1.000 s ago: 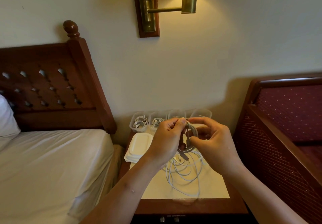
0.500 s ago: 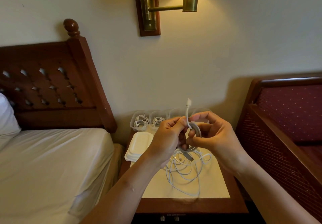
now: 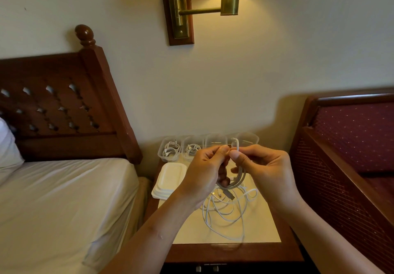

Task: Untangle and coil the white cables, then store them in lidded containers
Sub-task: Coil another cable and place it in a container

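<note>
Above the nightstand [image 3: 226,250] both hands hold one small coil of white cable [image 3: 238,177]. My left hand [image 3: 204,173] pinches its top on the left, and my right hand [image 3: 262,167] grips it from the right, thumb against the loops. A short cable end sticks up between the fingertips. A plug hangs from the coil's bottom. Beneath it a loose tangle of white cables [image 3: 226,212] lies on the tabletop. At the back stands a row of clear containers [image 3: 170,150]; the two on the left hold coiled cables.
A stack of white lids [image 3: 168,180] lies on the nightstand's left side. A bed with a white sheet [image 3: 64,205] and wooden headboard is at the left, a red upholstered headboard [image 3: 351,146] at the right. A brass wall lamp [image 3: 213,3] hangs overhead.
The free cable end that stood high above the fingers half a second ago has been drawn down, and only a short tip now shows. Both hands stay on the coil.
</note>
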